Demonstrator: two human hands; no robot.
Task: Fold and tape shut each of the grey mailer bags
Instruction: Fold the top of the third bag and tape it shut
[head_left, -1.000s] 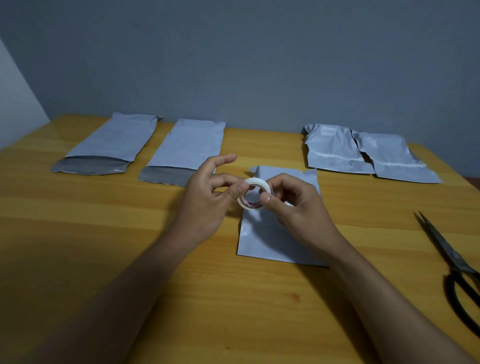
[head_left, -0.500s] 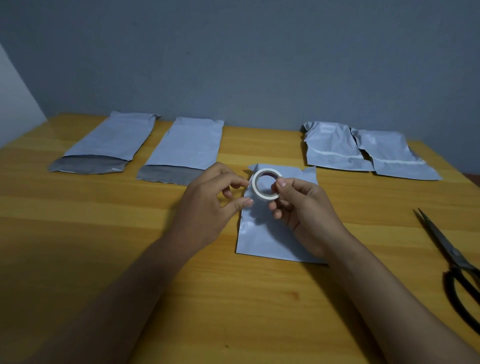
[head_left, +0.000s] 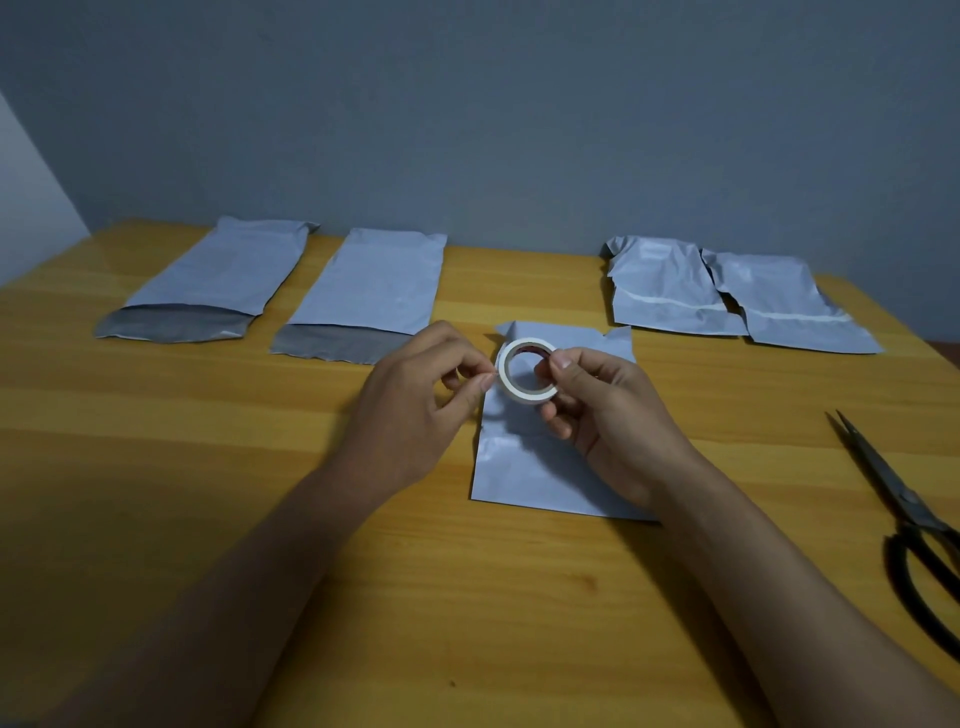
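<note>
Right hand (head_left: 608, 415): holds the tape roll (head_left: 525, 378) above the folded bag (head_left: 524, 467)
Left hand (head_left: 415, 405): pinches at the roll's left edge
Scissors (head_left: 904, 514): on the desk (head_left: 156, 467), far right

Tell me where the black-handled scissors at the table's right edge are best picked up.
Judging by their pose, take the black-handled scissors by the looped handles, which lie nearest the person, coming from above on the right side. The closed blades point away toward the wall, so the right hand, once it frees the white tape roll, would meet the loops first.
</note>
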